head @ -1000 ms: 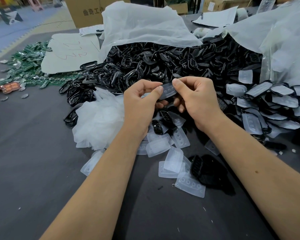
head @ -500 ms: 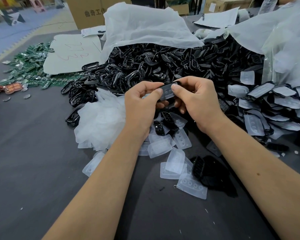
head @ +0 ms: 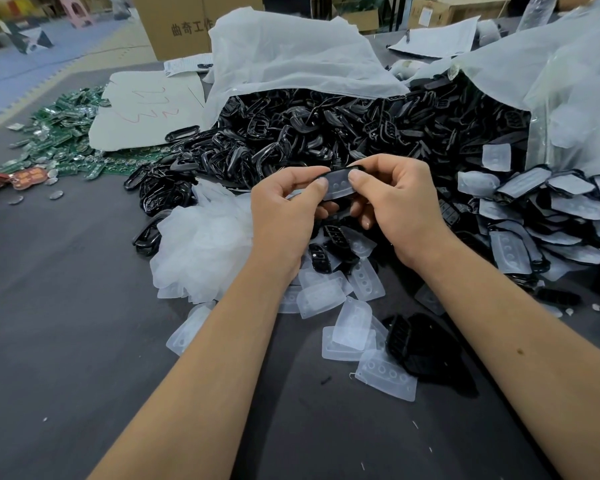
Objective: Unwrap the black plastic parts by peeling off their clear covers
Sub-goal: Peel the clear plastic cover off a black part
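1. Both hands have a grip on one piece held above the bench: the left hand (head: 284,209) pinches the left end of a black plastic part (head: 340,183) between thumb and forefinger, and the right hand (head: 400,202) pinches its right end the same way, the other fingers curled underneath.
2. Neither hand is spread; the fingers of each are bent in close, with the thumb tips almost meeting on the face of the clear cover (head: 338,188) that sits on the part.
3. From the person's seat the held part is at 12 o'clock, just in front of the big heap of bare black parts (head: 326,133) spilling out of a white bag (head: 291,57).
4. Done so far, as I judge it: a scatter of loose peeled covers (head: 347,327) lies on the bench at 6 o'clock from the hands, with a small stack of black parts (head: 426,344) just beside them.
5. Left to do: a pile of still-covered parts (head: 551,209) waits at 3 o'clock, so the job looks well short of finished.
6. On the held part the cover looks still seated; whether an edge has lifted I cannot tell.
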